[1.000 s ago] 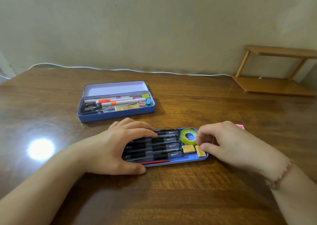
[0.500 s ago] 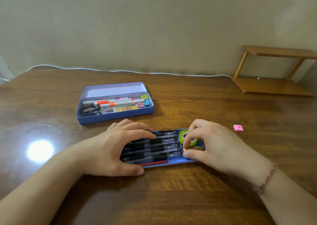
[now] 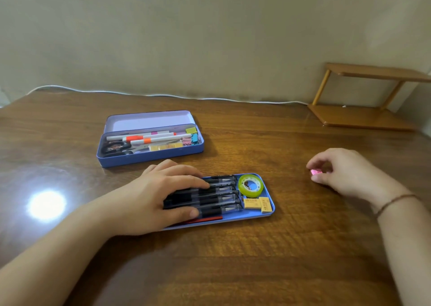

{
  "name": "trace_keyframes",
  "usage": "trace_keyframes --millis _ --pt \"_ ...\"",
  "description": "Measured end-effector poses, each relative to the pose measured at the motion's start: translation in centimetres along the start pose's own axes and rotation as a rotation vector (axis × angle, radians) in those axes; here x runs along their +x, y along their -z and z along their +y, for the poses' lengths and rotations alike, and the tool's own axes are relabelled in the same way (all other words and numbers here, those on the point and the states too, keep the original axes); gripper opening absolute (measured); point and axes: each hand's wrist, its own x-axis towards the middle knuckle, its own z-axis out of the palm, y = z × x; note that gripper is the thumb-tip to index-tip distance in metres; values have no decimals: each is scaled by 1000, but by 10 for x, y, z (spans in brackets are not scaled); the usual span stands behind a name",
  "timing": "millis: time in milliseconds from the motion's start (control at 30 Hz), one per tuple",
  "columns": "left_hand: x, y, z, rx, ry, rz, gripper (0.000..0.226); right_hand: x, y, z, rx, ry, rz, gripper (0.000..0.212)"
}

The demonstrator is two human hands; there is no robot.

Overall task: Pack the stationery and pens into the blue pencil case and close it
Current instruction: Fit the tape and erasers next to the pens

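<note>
While pens (image 3: 217, 195) fill the blue tray (image 3: 268, 212), tape (image 3: 250, 185) lies beside.

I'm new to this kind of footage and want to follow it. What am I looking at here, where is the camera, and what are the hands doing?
There is no machine: a person works with bare hands, filmed by a camera worn on the head, looking forward and down at a wooden table. The left hand rests flat on black pens lying in a shallow blue tray, beside a green tape roll and two yellow erasers. The right hand, off to the side, pinches a small pink item on the table. Farther back sits the open blue pencil case holding scissors, markers and clips.
</note>
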Motion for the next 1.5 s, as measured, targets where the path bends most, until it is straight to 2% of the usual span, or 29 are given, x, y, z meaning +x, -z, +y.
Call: trace_keyframes --millis 100,200,300,400,600,867,1500 --pt "-1 1 -2 -20 -1 -13 48 -2 0 -6 1 102 19 23" --pt "-1 4 -2 -11 -14 -26 47 -14 -3 -27 135 358 35 33" --pt "-2 5 -1 -17 -16 -39 50 -38 -8 -60 228 632 -78 30" --pt "-2 5 0 -14 -20 -40 53 -51 -14 -76 174 742 -128 22" --pt "-2 5 -2 -3 -15 -38 55 -52 -20 -79 96 720 -146 13" --pt "-2 4 -1 -6 -19 -32 54 -52 -22 -79 51 768 -125 13" --pt "-2 4 0 -39 -16 -41 55 -53 -18 -77 50 596 -231 9"
